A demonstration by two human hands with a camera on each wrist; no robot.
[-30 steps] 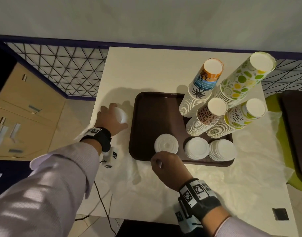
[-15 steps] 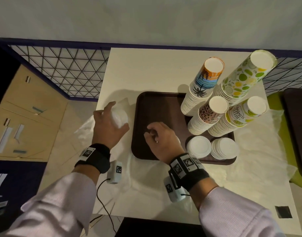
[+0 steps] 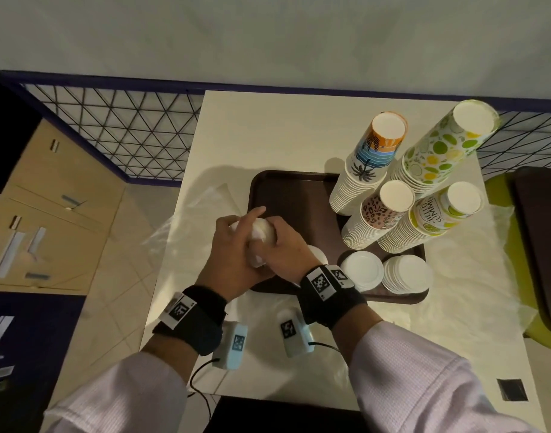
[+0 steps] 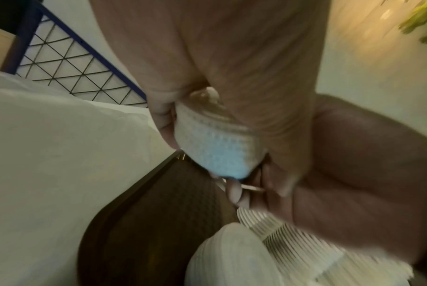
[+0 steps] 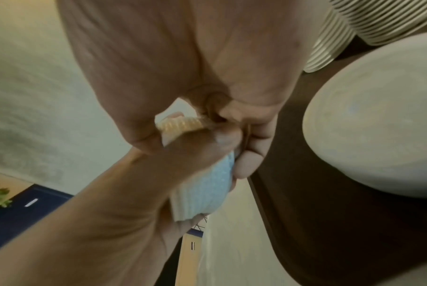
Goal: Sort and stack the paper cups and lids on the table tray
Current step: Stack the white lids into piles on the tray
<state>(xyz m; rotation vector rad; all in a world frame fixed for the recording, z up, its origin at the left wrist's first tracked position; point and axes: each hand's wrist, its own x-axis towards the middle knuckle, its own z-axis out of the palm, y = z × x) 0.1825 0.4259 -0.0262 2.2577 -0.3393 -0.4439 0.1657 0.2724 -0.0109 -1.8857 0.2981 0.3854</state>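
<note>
Both hands meet: left hand (image 3: 233,260) and right hand (image 3: 285,251) curl round the white lid stack (image 3: 261,235); squaring its edges seems wise before setting it on the tray (image 3: 299,189).

Head view: dim, warm indoor light. The pale counter (image 3: 268,126) is brightest at its far edge and at its near right corner, with a soft grey shadow on it just beyond the tray (image 3: 299,195). No hard glare; a faint sheen on the tray's floor. Straight lines bow toward the frame edges, wide-angle. Centre is fairly sharp, sleeves at the bottom soft.

Left wrist view: heavy blur, worst at lower right where the stacked lids (image 4: 293,241) smear. Palm fills the top, out of focus.

Right wrist view: equally soft, yellowish cast, grain in the dark tray area.
</note>
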